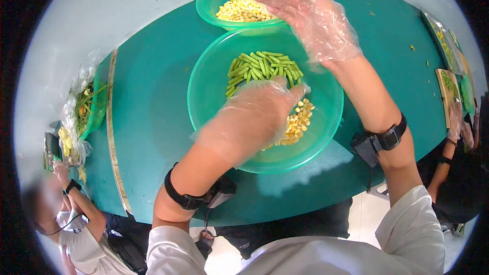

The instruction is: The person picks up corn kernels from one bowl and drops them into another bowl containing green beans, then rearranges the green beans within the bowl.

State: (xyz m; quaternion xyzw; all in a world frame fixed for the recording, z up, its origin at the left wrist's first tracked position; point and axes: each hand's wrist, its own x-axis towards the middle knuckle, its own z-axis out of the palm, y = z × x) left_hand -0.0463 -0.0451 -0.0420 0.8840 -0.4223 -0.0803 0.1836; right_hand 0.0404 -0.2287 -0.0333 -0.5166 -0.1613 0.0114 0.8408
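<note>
A large green bowl (pixel 204 71) stands in front of me, with cut green beans (pixel 265 64) on its far side and corn kernels (pixel 299 122) at its near right. My left hand (pixel 252 114), in a clear plastic glove, reaches into this bowl between beans and corn. Its thumb stands apart from the fingers, which bend down at the edge of the beans and are partly hidden. My right hand (pixel 310 15), gloved too, is raised over the right side of the bowls, fingers stretched out and holding nothing. Behind, a second green bowl (pixel 209 6) contains pale yellow corn kernels (pixel 244 8).
The bowls stand on a green table (pixel 153 97). At the left is a green basket (pixel 97 107) of vegetable scraps beside plastic film. Trays (pixel 442 38) and a cutting board (pixel 447 91) lie at the right edge. Other people work at both sides.
</note>
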